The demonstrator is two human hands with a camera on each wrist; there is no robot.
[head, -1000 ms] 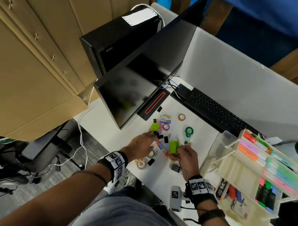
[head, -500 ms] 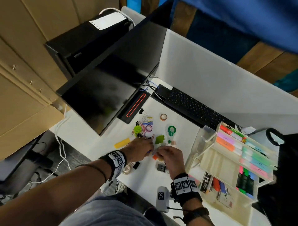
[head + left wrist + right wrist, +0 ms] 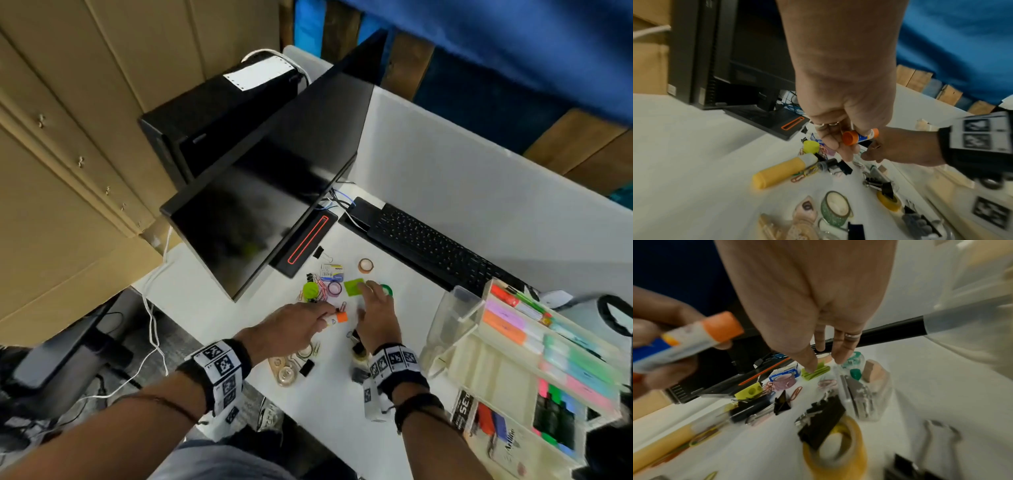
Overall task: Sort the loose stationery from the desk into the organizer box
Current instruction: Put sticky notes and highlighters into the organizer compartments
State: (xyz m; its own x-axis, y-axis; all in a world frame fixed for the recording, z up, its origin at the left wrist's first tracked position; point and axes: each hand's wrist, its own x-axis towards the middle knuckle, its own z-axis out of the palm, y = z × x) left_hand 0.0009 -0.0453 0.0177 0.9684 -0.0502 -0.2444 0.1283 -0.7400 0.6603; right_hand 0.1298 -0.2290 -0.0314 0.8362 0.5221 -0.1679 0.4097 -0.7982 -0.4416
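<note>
My left hand [image 3: 325, 317] pinches a small glue stick [image 3: 337, 318] with an orange cap, lifted just above the scattered stationery; the left wrist view shows its fingers curled round the glue stick [image 3: 859, 136]. My right hand [image 3: 371, 291] reaches forward with straight fingers, and its fingertips [image 3: 809, 368] touch a lime green sticky-note pad [image 3: 815, 372] that lies on the white desk. The cream organizer box [image 3: 486, 373] stands open at the right, with highlighters in its upper tier and markers lower down.
Loose on the desk lie a yellow highlighter [image 3: 781, 170], tape rolls [image 3: 835, 207], black binder clips [image 3: 822, 417], coloured paper clips and a yellow tape roll [image 3: 834, 449]. A monitor [image 3: 260, 219] stands behind the pile. A black keyboard [image 3: 438, 251] lies to the right of the monitor.
My right hand has carried the green pad forward, set it on the desk and let go. My left hand has picked up the glue stick. The head view has swung.
</note>
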